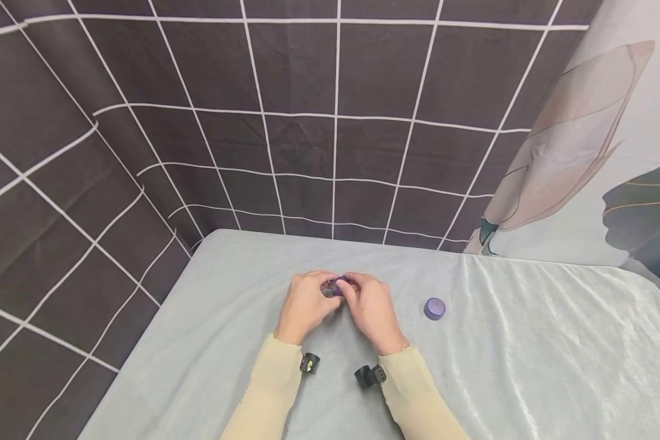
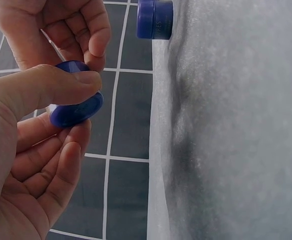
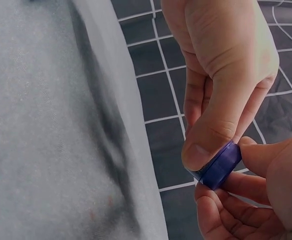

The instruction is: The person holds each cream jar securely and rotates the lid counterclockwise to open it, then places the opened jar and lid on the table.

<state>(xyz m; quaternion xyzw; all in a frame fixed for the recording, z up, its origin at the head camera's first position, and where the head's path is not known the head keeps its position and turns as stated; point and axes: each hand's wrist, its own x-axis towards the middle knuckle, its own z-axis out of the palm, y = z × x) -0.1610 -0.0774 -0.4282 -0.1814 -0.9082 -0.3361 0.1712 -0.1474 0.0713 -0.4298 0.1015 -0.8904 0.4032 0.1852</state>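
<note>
From where I stand, a person's two hands meet over the far part of the tabletop (image 1: 253,287), both on one small purple jar (image 1: 339,285). The left hand (image 1: 306,305) has its grip closed on the jar, thumb on one side and fingers on the other. The right hand (image 1: 374,308) pinches it from the opposite side, its thumb laid across the jar and its grip just as narrow. The hands hide much of the jar, so I can't tell whether its lid is loose. Well to the right, a second jar (image 1: 434,308), purple too, stands upright with lettering on its side. The tabletop wears a pale, shiny cloth, rumpled toward the right. Behind it hangs a dark wall covering (image 1: 297,140) with white grid lines, and beside that a leaf-patterned curtain (image 1: 572,208).
</note>
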